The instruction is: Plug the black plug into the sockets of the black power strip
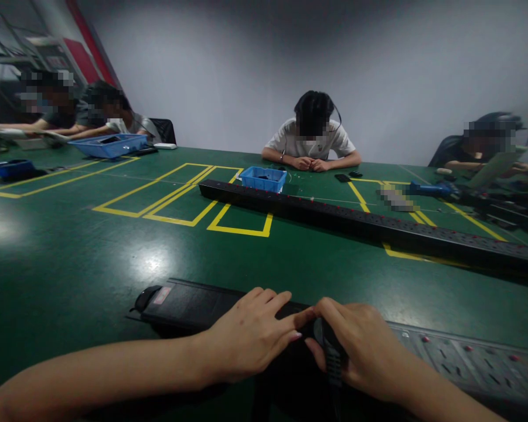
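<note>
A long black power strip [193,302] lies across the near part of the table, with a row of sockets and small red buttons on its right part. Over its middle rests my left hand [250,331], the fingers bent around its body and the index finger reaching toward the right hand. My right hand [369,343] is closed on a black plug [333,360] at the strip, its cord hanging down toward me. The fingers hide the plug's front, so I cannot tell whether it sits fully in a socket.
A second long power strip [356,227] lies slantwise on the green table [92,264] beyond my hands. Behind it stands a blue bin [264,179]. Another blue bin [109,146] is at the far left. A person [310,138] sits opposite; others sit at both sides.
</note>
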Available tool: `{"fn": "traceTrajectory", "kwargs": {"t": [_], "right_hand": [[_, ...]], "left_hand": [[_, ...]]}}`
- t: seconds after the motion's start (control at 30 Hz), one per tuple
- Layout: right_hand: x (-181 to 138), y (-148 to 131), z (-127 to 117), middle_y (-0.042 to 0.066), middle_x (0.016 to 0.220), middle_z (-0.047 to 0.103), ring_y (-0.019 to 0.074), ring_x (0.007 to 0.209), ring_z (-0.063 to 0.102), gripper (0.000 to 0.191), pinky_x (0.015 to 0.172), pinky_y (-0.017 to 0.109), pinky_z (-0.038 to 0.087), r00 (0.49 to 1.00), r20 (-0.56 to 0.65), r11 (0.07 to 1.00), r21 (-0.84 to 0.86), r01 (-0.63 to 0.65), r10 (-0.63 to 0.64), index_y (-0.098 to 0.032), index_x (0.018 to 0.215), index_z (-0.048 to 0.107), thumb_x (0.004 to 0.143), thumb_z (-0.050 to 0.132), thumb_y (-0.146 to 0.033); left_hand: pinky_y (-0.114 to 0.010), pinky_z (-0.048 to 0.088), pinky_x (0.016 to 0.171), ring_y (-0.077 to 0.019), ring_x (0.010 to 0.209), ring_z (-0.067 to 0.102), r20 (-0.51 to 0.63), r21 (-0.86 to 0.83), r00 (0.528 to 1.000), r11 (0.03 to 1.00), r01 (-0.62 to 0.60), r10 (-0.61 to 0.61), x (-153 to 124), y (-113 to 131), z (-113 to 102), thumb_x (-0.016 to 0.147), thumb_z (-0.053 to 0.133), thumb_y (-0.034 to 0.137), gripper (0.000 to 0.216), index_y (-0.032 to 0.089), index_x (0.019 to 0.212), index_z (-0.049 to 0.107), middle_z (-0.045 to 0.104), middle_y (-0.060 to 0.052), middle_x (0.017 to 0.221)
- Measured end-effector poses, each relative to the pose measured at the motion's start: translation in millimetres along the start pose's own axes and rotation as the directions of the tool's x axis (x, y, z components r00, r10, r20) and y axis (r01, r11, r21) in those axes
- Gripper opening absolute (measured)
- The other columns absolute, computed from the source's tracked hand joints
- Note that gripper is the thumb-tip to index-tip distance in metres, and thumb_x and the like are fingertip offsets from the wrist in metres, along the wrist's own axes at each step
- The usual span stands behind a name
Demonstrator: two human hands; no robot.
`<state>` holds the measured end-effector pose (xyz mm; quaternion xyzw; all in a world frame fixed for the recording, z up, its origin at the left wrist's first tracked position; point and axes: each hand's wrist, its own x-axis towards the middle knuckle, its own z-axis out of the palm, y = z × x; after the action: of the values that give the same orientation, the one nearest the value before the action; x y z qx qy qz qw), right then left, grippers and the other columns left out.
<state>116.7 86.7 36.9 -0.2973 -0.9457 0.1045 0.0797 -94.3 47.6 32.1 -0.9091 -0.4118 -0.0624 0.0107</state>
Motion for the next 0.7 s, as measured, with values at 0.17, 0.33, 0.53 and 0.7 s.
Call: {"fn": "traceTrajectory", "kwargs": {"t": [0.17,0.33,0.53,0.7], "right_hand": [[0.6,-1.2,-1.8,0.004,0.082,0.064,0.0170,0.067,0.061,0.014,0.055,0.025,0.039,1.000,-0.019,1.000,0.000,0.008,-0.008,-0.019,0.093,0.047,0.083,0.046,-0.028],[0.6,-1.1,-2.3,0.005,0.086,0.064,0.0174,0.070,0.062,0.016,0.057,0.026,0.041,1.000,-0.010,1.000,0.003,0.003,-0.003,-0.018,0.096,0.047,0.084,0.044,-0.027],[0.9,-1.1,-3.0,0.005,0.085,0.064,0.0167,0.069,0.062,0.017,0.057,0.025,0.041,1.000,-0.020,1.000,0.009,0.013,-0.013,-0.018,0.097,0.049,0.083,0.046,-0.027],[0.9,-1.7,-3.6,0.006,0.086,0.064,0.0170,0.071,0.062,0.016,0.058,0.025,0.042,1.000,-0.006,1.000,0.020,0.000,0.001,-0.018,0.097,0.049,0.083,0.046,-0.026]], "left_hand": [[-0.040,0.043,0.081,-0.0260,0.101,0.052,-0.003,0.009,1.000,1.000,-0.006,0.006,-0.3,-0.3,1.3,0.095,0.026,0.034,0.044,0.026,0.138,0.026,0.051,-0.013,0.121],[-0.040,0.043,0.080,-0.0263,0.100,0.052,0.003,0.003,1.000,1.000,-0.001,0.001,0.3,0.2,0.5,0.095,0.026,0.033,0.045,0.026,0.139,0.025,0.051,-0.013,0.121],[-0.040,0.042,0.081,-0.0245,0.100,0.052,0.048,-0.054,0.999,0.999,0.009,-0.006,1.4,-1.0,-4.0,0.095,0.025,0.033,0.044,0.029,0.139,0.023,0.051,-0.011,0.120],[-0.040,0.041,0.083,-0.0236,0.101,0.051,0.056,-0.097,0.998,0.995,0.016,-0.010,0.0,-2.9,-3.0,0.095,0.024,0.034,0.043,0.030,0.138,0.026,0.050,-0.009,0.121]]}}
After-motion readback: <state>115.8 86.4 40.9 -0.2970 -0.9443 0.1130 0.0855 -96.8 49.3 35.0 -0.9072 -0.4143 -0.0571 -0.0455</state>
